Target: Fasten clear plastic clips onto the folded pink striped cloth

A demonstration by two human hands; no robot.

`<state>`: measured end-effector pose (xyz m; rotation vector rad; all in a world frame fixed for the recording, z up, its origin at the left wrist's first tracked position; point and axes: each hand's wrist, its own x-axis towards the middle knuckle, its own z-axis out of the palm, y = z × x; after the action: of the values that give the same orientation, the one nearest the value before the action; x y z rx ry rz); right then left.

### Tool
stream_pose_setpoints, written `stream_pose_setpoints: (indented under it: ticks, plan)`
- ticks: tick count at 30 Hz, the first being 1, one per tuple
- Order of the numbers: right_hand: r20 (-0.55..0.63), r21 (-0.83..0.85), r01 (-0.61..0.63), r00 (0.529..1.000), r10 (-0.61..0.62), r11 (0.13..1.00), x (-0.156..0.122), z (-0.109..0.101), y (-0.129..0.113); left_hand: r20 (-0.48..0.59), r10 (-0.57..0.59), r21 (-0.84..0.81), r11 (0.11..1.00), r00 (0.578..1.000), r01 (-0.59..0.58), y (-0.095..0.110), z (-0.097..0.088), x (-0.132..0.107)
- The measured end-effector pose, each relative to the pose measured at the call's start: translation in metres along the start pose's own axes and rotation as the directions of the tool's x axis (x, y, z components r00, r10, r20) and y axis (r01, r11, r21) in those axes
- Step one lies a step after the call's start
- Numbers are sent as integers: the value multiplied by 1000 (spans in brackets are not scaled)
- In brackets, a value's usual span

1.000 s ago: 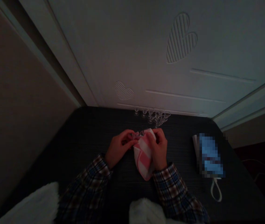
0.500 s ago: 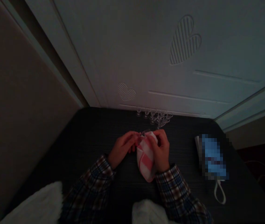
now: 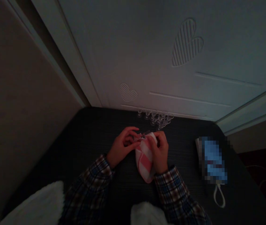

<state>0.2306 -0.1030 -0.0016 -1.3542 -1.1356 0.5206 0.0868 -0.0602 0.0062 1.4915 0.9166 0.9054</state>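
Note:
A pink and white cloth (image 3: 144, 157) hangs in a bundle between my hands, over the dark table. My right hand (image 3: 160, 151) grips its upper right side, thumb in front. Against the cloth's upper left edge is my left hand (image 3: 122, 145), fingers apart, its thumb tip at the fabric. A small clear, shiny piece (image 3: 143, 136) shows at the top of the bundle; its kind is too dark to make out. Beyond my hands, several small clear stemmed glasses (image 3: 154, 118) stand grouped at the table's back edge.
A dark ribbed table (image 3: 95, 131) meets a white panel (image 3: 147, 62) with raised hearts. At the right lies a blurred-out blue object (image 3: 214, 159) with a white strap loop (image 3: 219, 197). White fabric (image 3: 39, 203) lies near me at the lower left.
The fingers of my left hand have spread and lifted from their pinch at the cloth's edge. My right hand keeps its grip, with the bundle shifted slightly left.

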Motion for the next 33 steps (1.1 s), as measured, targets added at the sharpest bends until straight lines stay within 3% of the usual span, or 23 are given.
stream_pose_setpoints:
  ticks: [9,18,24,29,33]
  plan:
    - [5,26,-16,1000,16,1000,0,-1,0,19,-56,83,995,998,54,-1,-2,1]
    - [-13,47,62,998,-61,997,0,-1,-6,13,-114,-22,993,993,115,-8,-4,4]
    - [-21,239,-92,995,100,967,4,-4,0,10,-158,-136,978,987,158,-8,-6,6]
    - [52,465,-266,960,274,845,4,1,6,24,-110,-124,986,994,112,-5,-7,6]
    - [166,571,-342,939,302,746,3,4,5,46,-78,-83,993,996,81,-8,-5,7]
